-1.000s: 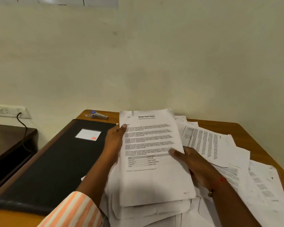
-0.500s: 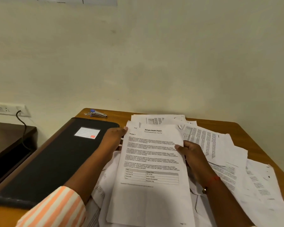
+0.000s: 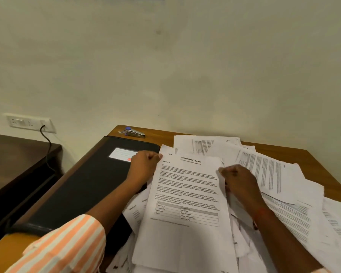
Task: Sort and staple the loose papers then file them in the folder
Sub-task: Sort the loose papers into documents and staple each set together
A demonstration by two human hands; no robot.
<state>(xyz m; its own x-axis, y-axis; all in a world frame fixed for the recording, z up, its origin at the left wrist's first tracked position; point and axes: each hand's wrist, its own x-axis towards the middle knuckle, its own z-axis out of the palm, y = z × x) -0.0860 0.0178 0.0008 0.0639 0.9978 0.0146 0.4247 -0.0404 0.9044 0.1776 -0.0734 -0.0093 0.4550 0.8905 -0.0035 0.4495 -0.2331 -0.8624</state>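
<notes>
As I look down, my left hand (image 3: 145,166) is curled round the upper left edge of the top sheet (image 3: 187,203), thumb on its face. My right hand (image 3: 239,181) pinches the opposite edge, fingers folded in.

Between the two hands the heading reads "Sample Health Report", with "Section 1" just by my left thumb. The paragraphs below it are too fine to read. Under them, nearer my wrists, is a small table with a grey header row.

This sheet lies on top of the loose papers (image 3: 274,174). They spread beyond and to the right of my right hand, overlapping at all angles, and pile up under both forearms.

Left of my left hand lies the closed black folder (image 3: 73,190), with my forearm in its orange-striped sleeve (image 3: 67,245) crossing over it. Its white label (image 3: 120,154), with an orange mark, shows just past my knuckles, but I can't read anything on it.

Beyond that hand, near the far corner of the wooden table (image 3: 280,154), sits the stapler (image 3: 135,133). It is metal with a blue knob, and it is apart from both hands.
</notes>
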